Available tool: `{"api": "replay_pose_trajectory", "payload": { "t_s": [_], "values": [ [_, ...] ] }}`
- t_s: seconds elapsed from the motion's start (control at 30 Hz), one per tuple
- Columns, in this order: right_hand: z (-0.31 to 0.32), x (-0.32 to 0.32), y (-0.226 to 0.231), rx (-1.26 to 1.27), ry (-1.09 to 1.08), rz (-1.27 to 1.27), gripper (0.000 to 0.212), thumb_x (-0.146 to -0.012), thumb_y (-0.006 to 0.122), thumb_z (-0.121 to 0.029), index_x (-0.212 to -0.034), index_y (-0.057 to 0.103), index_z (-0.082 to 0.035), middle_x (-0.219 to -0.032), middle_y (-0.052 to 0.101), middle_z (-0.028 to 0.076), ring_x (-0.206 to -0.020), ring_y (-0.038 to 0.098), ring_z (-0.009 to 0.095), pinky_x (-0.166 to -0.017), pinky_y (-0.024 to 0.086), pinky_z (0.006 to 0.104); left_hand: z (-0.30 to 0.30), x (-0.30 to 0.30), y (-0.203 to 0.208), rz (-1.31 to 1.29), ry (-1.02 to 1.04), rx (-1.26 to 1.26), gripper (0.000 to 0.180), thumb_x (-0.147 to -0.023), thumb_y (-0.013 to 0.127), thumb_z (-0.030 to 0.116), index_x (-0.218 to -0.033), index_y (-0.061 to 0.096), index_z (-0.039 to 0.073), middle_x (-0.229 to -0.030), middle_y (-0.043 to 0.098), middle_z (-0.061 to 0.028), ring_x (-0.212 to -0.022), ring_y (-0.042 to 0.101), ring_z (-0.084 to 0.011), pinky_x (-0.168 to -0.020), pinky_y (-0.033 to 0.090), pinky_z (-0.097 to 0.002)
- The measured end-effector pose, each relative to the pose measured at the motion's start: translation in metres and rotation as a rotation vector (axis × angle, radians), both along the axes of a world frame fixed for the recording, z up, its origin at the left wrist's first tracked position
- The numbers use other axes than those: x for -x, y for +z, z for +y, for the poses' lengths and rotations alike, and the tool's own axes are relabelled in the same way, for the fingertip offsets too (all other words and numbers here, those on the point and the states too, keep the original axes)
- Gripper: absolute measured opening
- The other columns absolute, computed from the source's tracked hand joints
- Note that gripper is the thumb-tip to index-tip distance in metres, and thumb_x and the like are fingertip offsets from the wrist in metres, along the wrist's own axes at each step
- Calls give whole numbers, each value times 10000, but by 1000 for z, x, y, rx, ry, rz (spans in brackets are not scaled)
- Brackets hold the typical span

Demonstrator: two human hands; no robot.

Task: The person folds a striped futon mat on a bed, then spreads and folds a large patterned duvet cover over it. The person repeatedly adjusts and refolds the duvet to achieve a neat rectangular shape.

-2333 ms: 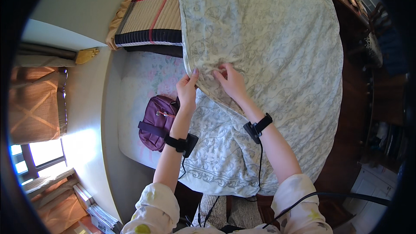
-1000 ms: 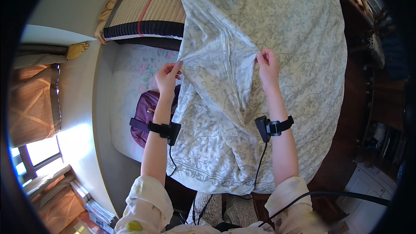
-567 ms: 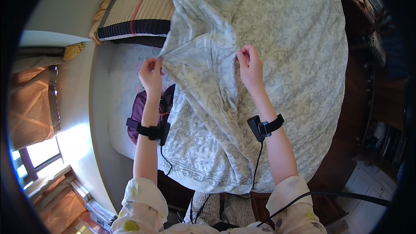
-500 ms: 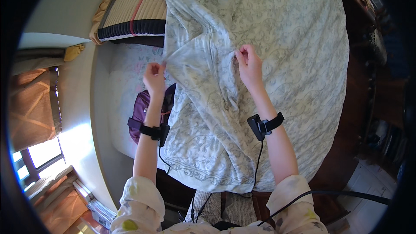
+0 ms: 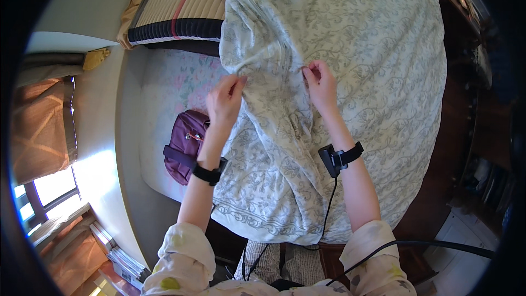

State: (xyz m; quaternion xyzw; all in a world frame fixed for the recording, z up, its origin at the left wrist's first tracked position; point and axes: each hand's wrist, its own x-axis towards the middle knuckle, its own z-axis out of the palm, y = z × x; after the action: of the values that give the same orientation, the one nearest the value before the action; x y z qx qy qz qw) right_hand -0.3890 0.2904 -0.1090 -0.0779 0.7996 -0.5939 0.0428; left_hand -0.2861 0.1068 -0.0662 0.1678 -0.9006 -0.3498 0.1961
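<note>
A pale bedspread [image 5: 372, 104] with a grey leafy scroll pattern covers most of the bed. Its left edge is lifted and bunched into long folds. My left hand [image 5: 224, 98] pinches that edge, fingers closed on the cloth. To its right, my right hand [image 5: 321, 85] is closed on a raised fold between thumb and fingertips. The stretch of cloth between both hands lies in creases. Each of my wrists wears a black strap with a small device.
A purple bag [image 5: 183, 156] rests on a floral sheet [image 5: 170, 79], left of my left forearm. Beyond it is a ribbed beige cushion [image 5: 189, 0] with a dark band. A wall ledge [image 5: 107, 131] and a curtained window flank the left; dark wooden furniture [image 5: 460, 98] stands right.
My left hand has moved right with the bedspread edge, uncovering more of the purple bag and floral sheet. My right hand has shifted slightly right and toward me, still gripping the cloth.
</note>
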Motion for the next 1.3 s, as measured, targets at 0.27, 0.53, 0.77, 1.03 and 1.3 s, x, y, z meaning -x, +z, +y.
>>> {"api": "replay_pose_trajectory", "payload": {
  "t_s": [0.27, 0.53, 0.77, 1.03, 1.3],
  "values": [
    [-11, -7, 13, -85, 136, 299, 89, -771, 536, -18, -796, 450, -20, -714, 512, 124, -640, 522, 274, -576, 419, 340, -63, -25, -8, -86, 126, 106, 176, -783, 586, 194, -730, 578, 26, -577, 498, -99, -495, 457, -163, -476, 355, -282],
    [-40, -9, -19, -213, 88, 275, 69, -761, 525, -27, -780, 460, -17, -762, 517, 139, -707, 505, 332, -611, 417, 385, -54, -1, -68, -305, 245, 127, 276, -745, 577, 328, -701, 583, 55, -638, 572, -133, -619, 556, -330, -539, 420, -394],
    [-43, -6, -29, -232, 95, 269, 70, -743, 559, -47, -771, 505, -14, -773, 528, 143, -718, 516, 332, -626, 427, 387, -5, 16, -30, -332, 250, 183, 152, -701, 605, 203, -710, 563, 56, -633, 578, -129, -627, 568, -321, -561, 434, -391],
    [-45, -5, -33, -141, 77, 245, 67, -723, 574, -39, -764, 527, -15, -750, 536, 145, -693, 538, 316, -614, 432, 368, 49, 2, 1, -383, 159, 101, 266, -788, 547, 210, -838, 526, -51, -726, 572, -255, -688, 557, -404, -646, 439, -442],
    [-44, -6, -35, -170, 73, 288, 81, -723, 583, -46, -778, 536, -11, -732, 554, 145, -650, 564, 297, -588, 445, 343, 45, 31, -30, -324, 324, -222, 383, -678, 658, 270, -827, 574, -73, -754, 593, -232, -763, 561, -395, -707, 429, -415]
  ]
}}
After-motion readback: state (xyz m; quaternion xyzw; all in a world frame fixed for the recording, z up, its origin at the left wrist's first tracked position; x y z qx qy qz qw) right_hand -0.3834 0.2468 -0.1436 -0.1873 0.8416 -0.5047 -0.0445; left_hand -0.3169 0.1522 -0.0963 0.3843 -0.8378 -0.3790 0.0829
